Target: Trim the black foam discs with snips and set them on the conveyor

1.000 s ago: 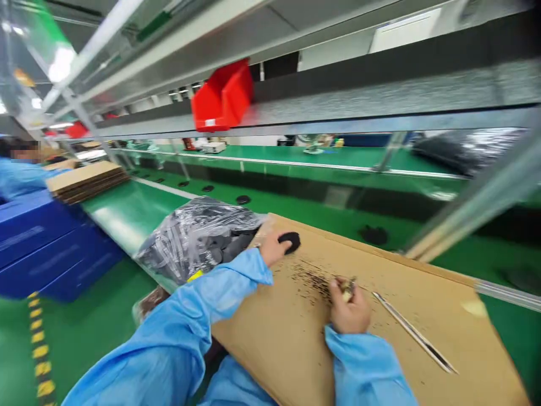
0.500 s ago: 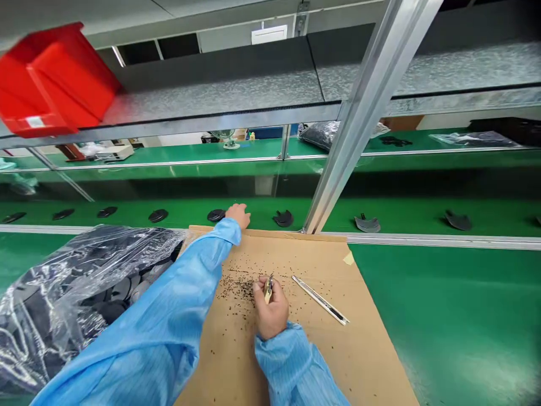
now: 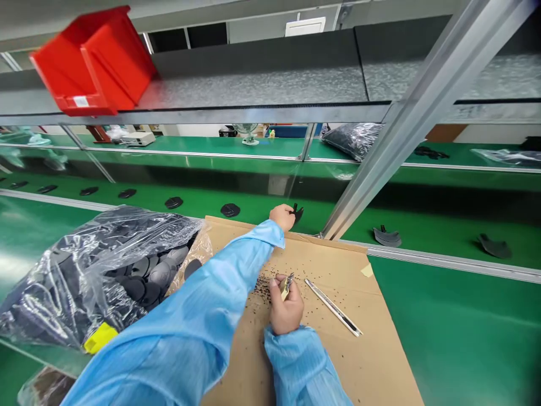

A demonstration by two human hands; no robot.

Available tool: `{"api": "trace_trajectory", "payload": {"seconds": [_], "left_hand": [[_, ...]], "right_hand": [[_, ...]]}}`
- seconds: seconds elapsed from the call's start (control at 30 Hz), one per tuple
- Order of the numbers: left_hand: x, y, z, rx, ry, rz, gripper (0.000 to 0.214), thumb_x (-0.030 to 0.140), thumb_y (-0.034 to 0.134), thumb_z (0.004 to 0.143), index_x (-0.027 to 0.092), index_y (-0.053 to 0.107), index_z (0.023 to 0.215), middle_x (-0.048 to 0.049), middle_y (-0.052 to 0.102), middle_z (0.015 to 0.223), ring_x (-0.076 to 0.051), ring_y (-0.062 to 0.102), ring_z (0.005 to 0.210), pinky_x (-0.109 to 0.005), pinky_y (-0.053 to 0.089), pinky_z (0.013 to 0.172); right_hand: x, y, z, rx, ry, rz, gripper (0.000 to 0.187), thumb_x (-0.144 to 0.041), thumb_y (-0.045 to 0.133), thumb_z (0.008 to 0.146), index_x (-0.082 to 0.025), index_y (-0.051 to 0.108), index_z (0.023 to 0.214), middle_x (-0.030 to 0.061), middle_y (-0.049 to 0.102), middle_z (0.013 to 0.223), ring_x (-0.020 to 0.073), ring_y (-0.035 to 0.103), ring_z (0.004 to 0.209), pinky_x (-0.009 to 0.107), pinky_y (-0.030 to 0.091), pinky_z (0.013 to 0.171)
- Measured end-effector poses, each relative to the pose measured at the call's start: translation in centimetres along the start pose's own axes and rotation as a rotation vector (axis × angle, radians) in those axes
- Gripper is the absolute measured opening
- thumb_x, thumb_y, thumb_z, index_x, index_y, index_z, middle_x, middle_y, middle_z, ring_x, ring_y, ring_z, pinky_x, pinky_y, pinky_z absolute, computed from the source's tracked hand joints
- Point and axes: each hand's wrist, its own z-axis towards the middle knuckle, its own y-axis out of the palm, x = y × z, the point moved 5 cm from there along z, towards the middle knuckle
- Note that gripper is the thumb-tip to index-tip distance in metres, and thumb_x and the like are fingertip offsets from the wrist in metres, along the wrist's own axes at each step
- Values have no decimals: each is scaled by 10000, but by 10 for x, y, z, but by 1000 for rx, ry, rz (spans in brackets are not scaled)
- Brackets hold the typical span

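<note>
My left hand point(image 3: 282, 217) reaches over the green belt, its thumb and fingers closed on a black curved plastic part point(image 3: 298, 213) with a small upright tab. Lower down, above the cardboard sheet point(image 3: 249, 366), my right hand point(image 3: 287, 310) is wrapped round small nippers point(image 3: 287, 285) with pale yellow handles, jaws pointing up. Tiny black bits point(image 3: 262, 288) lie scattered on the cardboard beside that hand. To its right rests a slim silver utility knife point(image 3: 333, 307).
A clear bag point(image 3: 93, 254) full of black round parts lies left, with a yellow piece point(image 3: 100, 337) at its edge. More black parts point(image 3: 230, 210) sit spaced along the belt point(image 3: 262, 208). A slanted metal post point(image 3: 393, 124) stands right; a red bin point(image 3: 97, 67) is on the shelf above.
My left hand has moved right along the belt, from beside a round part to grasping the curved part. My right hand still holds the nippers. The view has turned left.
</note>
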Motion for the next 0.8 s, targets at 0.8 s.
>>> {"api": "trace_trajectory", "payload": {"seconds": [0.8], "left_hand": [[-122, -136, -214, -72, -392, -1333, 258, -34, 651, 715, 125, 613, 914, -31, 670, 850, -114, 672, 769, -177, 531, 709]], "right_hand": [[-25, 18, -19, -406, -466, -261, 475, -358, 535, 903, -187, 487, 1343, 127, 612, 1206, 264, 574, 1113, 453, 453, 979]]}}
